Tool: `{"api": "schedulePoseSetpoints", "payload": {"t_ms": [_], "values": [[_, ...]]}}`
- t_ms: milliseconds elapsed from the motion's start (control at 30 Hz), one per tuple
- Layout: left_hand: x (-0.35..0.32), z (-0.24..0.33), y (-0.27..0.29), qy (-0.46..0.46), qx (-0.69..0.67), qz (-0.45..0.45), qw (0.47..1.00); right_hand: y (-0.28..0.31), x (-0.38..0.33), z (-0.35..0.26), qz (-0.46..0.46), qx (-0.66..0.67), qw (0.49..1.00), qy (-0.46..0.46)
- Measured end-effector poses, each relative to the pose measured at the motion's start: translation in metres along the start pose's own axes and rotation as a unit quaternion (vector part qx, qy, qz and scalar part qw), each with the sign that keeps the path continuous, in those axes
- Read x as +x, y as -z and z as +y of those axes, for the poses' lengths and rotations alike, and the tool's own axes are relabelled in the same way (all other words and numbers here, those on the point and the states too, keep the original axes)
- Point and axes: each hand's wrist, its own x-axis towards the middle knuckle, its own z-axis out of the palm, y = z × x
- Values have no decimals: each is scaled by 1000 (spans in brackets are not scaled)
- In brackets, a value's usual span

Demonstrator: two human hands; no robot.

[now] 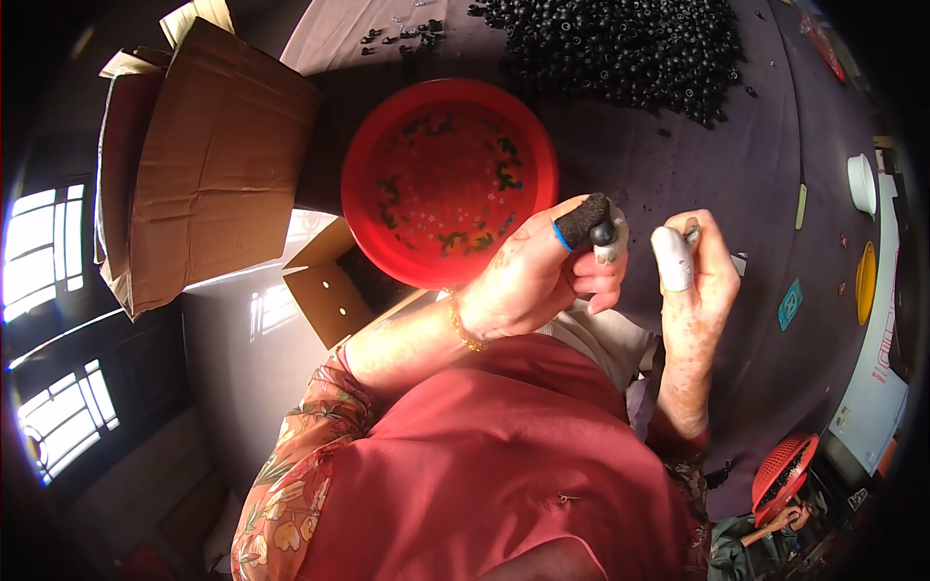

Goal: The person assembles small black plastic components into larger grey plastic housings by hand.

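dark table [736, 145], left hand [538, 271] pinching small black part [603, 232]

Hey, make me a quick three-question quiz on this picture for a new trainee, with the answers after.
1. True or false: the red bowl sits to the right of the heap of small black parts.
2. Which hand pinches a small black round part: A left hand, B right hand?
3. Fill in: the brown box at the left is made of ____.

Key: 1 false; 2 A; 3 cardboard.
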Motion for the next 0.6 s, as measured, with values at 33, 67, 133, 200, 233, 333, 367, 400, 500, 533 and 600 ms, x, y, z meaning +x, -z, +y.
{"api": "schedulePoseSetpoints", "payload": {"t_ms": [33, 67, 133, 200, 233, 333, 367, 400, 500, 533, 600], "values": [[1, 0, -1, 0, 4, -2, 1000, -2, 0, 0, -3, -10, 999, 34], [1, 0, -3, 0, 5, -2, 1000, -4, 1, 0, -5, -21, 997, 69], [0, -1, -6, 18, 1, 74, 997, -11, 0, -9, -29, 60, 996, 64], [-1, -1, -3, 26, 90, 89, 992, -13, 1, -13, -56, -26, 993, 101], [-1, -2, 0, 32, 177, 105, 978, -15, 2, -14, -53, -10, 996, 74], [-12, 10, 7, -3, 331, 81, 940, -16, 7, 3, -21, -39, 998, 54], [-15, 16, 7, -21, 452, 87, 888, -17, 10, 7, -3, -79, 997, 23], [-18, 18, 14, -30, 472, 95, 876, -17, 12, 11, 15, -118, 993, -7], [-25, 22, 35, -91, 619, 231, 745, -19, 23, 28, 40, -171, 984, 30], [-28, 25, 49, -141, 680, 233, 680, -18, 31, 33, 31, -201, 979, 5], [-36, 39, 75, -198, 758, 220, 582, -18, 49, 50, 48, -241, 969, 25]]}}
